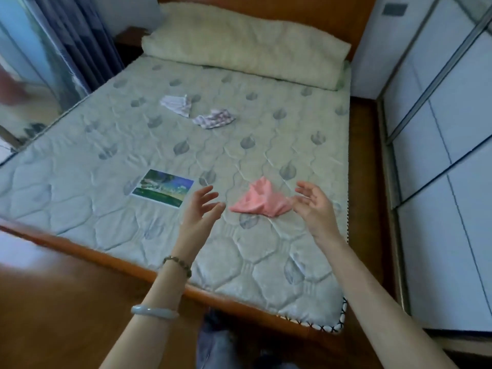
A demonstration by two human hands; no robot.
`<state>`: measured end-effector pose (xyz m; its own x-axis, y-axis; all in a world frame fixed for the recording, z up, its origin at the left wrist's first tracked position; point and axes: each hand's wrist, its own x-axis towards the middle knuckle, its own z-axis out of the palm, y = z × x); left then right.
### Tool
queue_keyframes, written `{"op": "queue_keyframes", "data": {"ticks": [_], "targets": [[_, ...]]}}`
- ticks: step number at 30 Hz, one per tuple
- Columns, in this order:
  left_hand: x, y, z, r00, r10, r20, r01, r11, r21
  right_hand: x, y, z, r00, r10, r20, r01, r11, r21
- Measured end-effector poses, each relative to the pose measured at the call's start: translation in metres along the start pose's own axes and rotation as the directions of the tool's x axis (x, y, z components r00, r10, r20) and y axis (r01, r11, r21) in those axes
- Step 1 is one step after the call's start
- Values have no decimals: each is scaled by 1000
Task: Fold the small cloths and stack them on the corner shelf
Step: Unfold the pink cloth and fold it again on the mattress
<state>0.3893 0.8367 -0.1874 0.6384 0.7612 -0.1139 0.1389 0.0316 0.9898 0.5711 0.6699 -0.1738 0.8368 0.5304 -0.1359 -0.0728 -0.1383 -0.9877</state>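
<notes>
A crumpled pink cloth lies on the quilted mattress near its front right. My left hand hovers just left of it, fingers spread and empty. My right hand hovers at its right edge, palm turned inward, fingers relaxed, holding nothing. Farther back on the mattress lie a white striped cloth and, to its right, a checked purple-white cloth, both crumpled. No corner shelf is in view.
A landscape picture card lies on the mattress left of my left hand. A folded cream blanket fills the head of the bed. White wardrobe doors stand along the right. Curtains hang at far left.
</notes>
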Motion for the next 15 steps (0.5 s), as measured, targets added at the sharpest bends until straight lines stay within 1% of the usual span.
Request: {"op": "queue_keyframes", "data": {"ticks": [4,8,11,15], "targets": [[76,-9,-17,993,-28,113,23,999,49,41,7,36,998,13,-58,-14,1000,-22],[145,-23,-26,976,-64,210,45,994,95,82,17,67,991,52,-127,-59,997,-49],[183,-41,-19,947,-92,308,29,979,201,114,31,74,983,80,-164,-101,987,-127],[225,-80,2,895,-178,409,33,941,337,157,68,65,967,114,-226,-171,953,-250]]}}
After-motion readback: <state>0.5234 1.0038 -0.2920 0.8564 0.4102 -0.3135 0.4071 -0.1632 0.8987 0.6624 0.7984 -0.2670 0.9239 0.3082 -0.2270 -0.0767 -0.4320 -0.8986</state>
